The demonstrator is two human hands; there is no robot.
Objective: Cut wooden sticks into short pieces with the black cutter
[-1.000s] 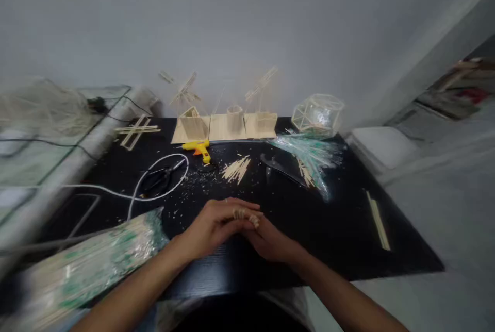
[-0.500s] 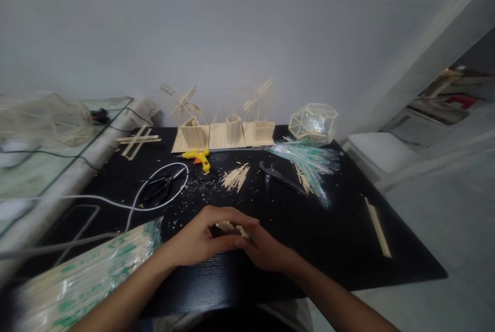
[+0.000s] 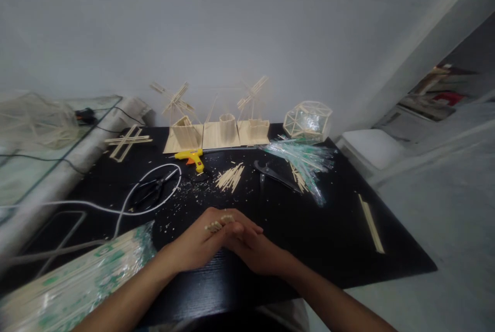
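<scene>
Both my hands meet over the front of the black table (image 3: 309, 249). My left hand (image 3: 201, 239) is closed around a small bundle of short wooden sticks (image 3: 218, 223), whose pale ends poke out above the thumb side. Against it presses my right hand (image 3: 259, 249), its fingers folded in and partly hidden, also closed on the bundle. Just beyond lies a loose pile of cut sticks (image 3: 231, 176). A yellow glue gun (image 3: 194, 158) rests behind it to the left, and dark pliers (image 3: 276, 175) lie to the right.
Stick models on wooden bases (image 3: 220, 134) stand along the wall. A stick frame ball (image 3: 308, 119) and green-printed plastic wrappers (image 3: 305, 156) are at back right. A bag of sticks (image 3: 88, 275) fills the front left, near a white cable (image 3: 124, 198). Two long sticks (image 3: 371, 223) lie right.
My fingers have closed further around the stick bundle, and its ends now stand up higher between my hands. The view has shifted slightly to the right.
</scene>
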